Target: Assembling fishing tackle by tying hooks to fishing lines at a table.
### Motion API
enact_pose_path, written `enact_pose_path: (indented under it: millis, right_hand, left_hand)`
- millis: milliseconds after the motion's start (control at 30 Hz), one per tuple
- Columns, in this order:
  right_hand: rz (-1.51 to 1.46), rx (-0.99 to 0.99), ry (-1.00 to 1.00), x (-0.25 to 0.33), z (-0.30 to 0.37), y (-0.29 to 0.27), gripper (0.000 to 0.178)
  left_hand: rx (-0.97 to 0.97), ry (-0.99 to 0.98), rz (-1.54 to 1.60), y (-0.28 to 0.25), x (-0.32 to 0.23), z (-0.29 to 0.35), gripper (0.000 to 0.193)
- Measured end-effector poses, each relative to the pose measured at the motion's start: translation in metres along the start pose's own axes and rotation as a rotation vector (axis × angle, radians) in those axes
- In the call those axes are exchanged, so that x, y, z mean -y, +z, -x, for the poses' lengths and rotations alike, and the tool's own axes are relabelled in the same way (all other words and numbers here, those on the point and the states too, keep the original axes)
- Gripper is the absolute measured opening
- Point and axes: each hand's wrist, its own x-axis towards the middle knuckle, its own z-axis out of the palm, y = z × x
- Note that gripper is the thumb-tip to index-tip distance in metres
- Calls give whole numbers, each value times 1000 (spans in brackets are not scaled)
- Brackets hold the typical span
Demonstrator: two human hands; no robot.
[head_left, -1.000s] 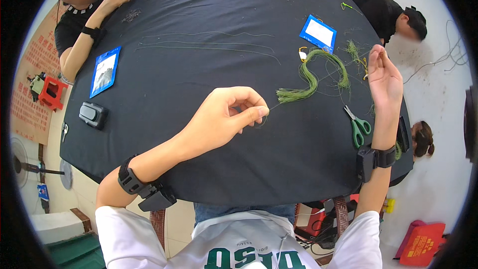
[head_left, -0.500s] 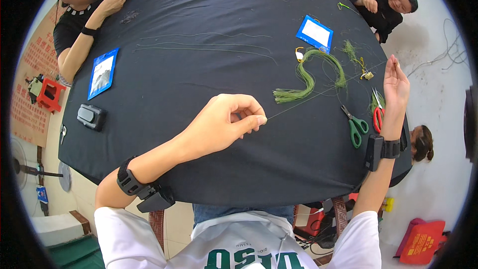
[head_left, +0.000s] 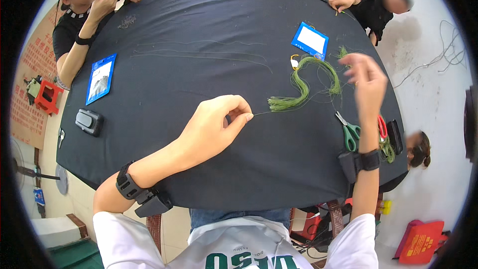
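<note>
My left hand [head_left: 206, 127] is closed in a pinch over the middle of the dark cloth. Between its thumb and forefinger is the end of a thin green thread [head_left: 262, 113], which runs right toward a curved bundle of green threads [head_left: 302, 89]. The thread's far end cannot be made out. My right hand [head_left: 369, 82] is raised beyond the bundle's right end, blurred by motion, its fingers apart with nothing visible in them. Near the right forearm lie green-handled scissors [head_left: 351, 137] and red-handled scissors [head_left: 382, 128], the latter partly hidden by the arm.
Several single threads [head_left: 209, 52] stretch across the dark tablecloth [head_left: 199, 79]. Blue-edged packets [head_left: 101, 78] lie left and beyond the bundle. A dark grey device [head_left: 89, 121] rests at left. Two people [head_left: 82, 0] [head_left: 371, 10] work at the far sides.
My right hand has moved left and inward from the table's right edge, its fingers spreading. The taut thread between my hands has gone slack. My left hand has shifted slightly left, still pinching.
</note>
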Motion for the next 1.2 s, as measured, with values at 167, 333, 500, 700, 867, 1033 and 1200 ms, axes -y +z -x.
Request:
enact_pose_path:
  millis: [167,333,500,700,867,1033,1200]
  right_hand:
    - [-363,721,100,70,51,65,16]
    - [-522,908,219,66,59,62,11]
    - [-621,935,270,64,57,58,11]
    - [-702,921,306,63,59,59,12]
    - [-727,892,325,65,62,58,13]
    - [-755,877,339,67,65,58,12]
    - [-739,827,294,71,73,60,10]
  left_hand:
    - [-62,84,3,-1,0,3,7]
    - [-43,192,-6,0,0,2,6]
    - [-49,312,13,1,-1,2,8]
    - [-92,379,-27,1,-3,2,9]
    - [-150,474,-151,2,-3,1,10]
    - [-194,579,-236,1,-4,0,14]
    - [-224,649,-285,0,-4,1,18]
